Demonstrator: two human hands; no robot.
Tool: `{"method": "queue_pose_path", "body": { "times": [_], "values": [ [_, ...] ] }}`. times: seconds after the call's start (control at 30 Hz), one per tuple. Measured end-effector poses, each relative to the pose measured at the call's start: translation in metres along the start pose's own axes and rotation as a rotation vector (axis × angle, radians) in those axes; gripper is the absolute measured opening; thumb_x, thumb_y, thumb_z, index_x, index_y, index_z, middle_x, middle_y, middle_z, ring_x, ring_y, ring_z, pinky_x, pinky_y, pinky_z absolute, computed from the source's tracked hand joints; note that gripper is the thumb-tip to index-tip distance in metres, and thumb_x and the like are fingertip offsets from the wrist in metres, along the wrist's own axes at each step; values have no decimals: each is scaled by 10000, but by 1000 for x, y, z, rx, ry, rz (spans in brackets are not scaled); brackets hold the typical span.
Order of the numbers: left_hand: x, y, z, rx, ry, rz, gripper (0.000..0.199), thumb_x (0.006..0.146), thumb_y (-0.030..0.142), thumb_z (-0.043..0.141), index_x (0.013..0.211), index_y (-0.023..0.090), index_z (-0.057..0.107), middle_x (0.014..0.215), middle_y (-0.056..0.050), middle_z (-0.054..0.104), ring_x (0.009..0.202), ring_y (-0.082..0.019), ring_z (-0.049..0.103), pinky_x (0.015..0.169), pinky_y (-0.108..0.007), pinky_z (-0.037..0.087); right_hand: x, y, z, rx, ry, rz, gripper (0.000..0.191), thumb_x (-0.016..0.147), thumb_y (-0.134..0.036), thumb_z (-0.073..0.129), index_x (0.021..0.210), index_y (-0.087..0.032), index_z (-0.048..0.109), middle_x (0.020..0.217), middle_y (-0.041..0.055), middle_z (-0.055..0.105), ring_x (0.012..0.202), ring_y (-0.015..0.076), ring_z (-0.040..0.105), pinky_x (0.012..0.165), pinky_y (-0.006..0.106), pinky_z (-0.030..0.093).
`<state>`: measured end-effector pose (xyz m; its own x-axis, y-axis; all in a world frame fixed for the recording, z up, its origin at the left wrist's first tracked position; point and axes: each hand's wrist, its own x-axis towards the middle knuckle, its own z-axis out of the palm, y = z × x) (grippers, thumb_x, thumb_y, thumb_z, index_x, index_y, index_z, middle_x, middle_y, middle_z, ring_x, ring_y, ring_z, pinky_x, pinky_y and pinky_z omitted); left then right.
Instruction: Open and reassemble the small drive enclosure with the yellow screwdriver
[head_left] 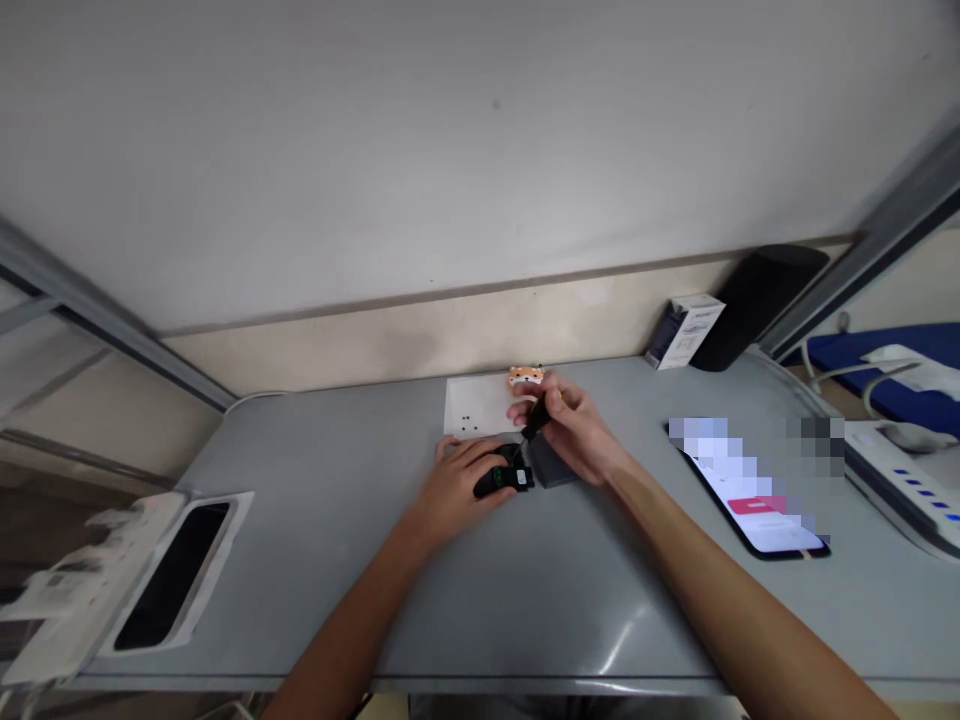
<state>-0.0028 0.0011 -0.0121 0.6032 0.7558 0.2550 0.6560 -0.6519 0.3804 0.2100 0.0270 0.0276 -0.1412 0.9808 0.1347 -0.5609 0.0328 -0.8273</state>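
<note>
From my remote station, through the head camera, I record two bare hands at work over a grey tabletop (pixel 337 460). The left hand (pixel 466 475) is closed over a dark device (pixel 491 484), thumb along its near side and fingers across the far side, holding it against the surface. Green parts show on the device, along with a small pale label at its right end. The device sits near the middle of the tabletop, between the hands.

The right hand (pixel 576 425) grips a black-handled screwdriver (pixel 535 417), tilted, with its shaft directed down at the device (I cannot tell whether the tip is seated in anything). Just beside the device, below the right hand, lies a dark grey block (pixel 553 464).

Beyond the left hand I note a white sheet (pixel 466 393) bearing several small dark pieces (pixel 465 417), too small to identify. An orange-and-white animal-face item (pixel 525 375) is at the sheet's right side, near the right fingers.

Well apart to the right lies a lit phone (pixel 784 535), its display partly pixelated. A white box (pixel 694 325) stands by the back wall, next to a black cylinder (pixel 757 300).
</note>
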Motion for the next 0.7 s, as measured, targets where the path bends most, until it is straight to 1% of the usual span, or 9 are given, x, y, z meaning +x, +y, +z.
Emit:
{"method": "queue_pose_path", "body": {
  "times": [0.1,0.17,0.27,0.33,0.4,0.47,0.57,0.63,0.7],
  "values": [
    [0,-1,0,-5,-5,0,195,982,387,719,1133,264,720,1378,-76,709,1252,-271,662,1139,-483,371,0,6,2,-130,19,-97,511,743,-612,873,801,-254,514,608,-70,530,534,119,499,570,282,402],
    [0,-1,0,-8,-9,-5,193,987,394,712,1131,266,719,1385,-72,706,1252,-268,661,1145,-481,364,0,7,7,-121,25,-129,477,798,-682,789,873,-261,577,587,-81,455,511,115,427,534,279,360],
    [0,0,0,-11,-8,-12,201,987,403,709,1134,266,718,1393,-74,703,1253,-274,660,1151,-488,353,0,1,13,-1,-10,-63,490,879,-717,663,1008,-245,700,702,-27,511,613,141,488,600,305,437],
    [1,1,-1,-17,-6,-9,202,985,394,710,1138,262,715,1405,-76,697,1259,-277,658,1147,-490,353,0,-3,13,19,-20,-13,433,865,-658,713,947,-232,725,792,6,575,714,155,565,689,313,488],
    [1,1,-2,-21,-9,-6,201,987,385,704,1149,267,715,1409,-73,695,1258,-272,656,1143,-481,359,1,-5,9,-42,-14,-16,424,810,-636,792,832,-229,677,842,15,623,763,162,622,736,318,509],
    [1,2,-2,-24,-14,-10,199,990,384,695,1156,277,719,1404,-66,697,1250,-266,657,1145,-472,362,1,-4,4,-137,3,-53,493,775,-662,818,769,-237,569,771,-6,629,702,161,638,710,325,511],
    [1,2,-1,-26,-12,-26,192,984,381,699,1148,283,725,1402,-60,699,1258,-266,652,1150,-472,358,2,2,1,-243,31,-122,569,774,-718,782,766,-260,444,576,-76,507,537,137,545,598,301,459],
    [1,2,-1,-29,-7,-34,187,981,378,705,1140,281,725,1401,-60,700,1271,-271,646,1148,-477,355,2,3,4,-222,30,-148,552,808,-780,697,816,-267,490,561,-83,465,524,136,498,575,295,428],
    [1,2,0,-33,-5,-40,183,980,376,711,1132,275,723,1398,-64,701,1278,-274,642,1148,-480,352,2,2,7,-141,8,-128,526,865,-793,614,914,-269,595,617,-54,502,578,151,501,604,307,438]
  ]
}}
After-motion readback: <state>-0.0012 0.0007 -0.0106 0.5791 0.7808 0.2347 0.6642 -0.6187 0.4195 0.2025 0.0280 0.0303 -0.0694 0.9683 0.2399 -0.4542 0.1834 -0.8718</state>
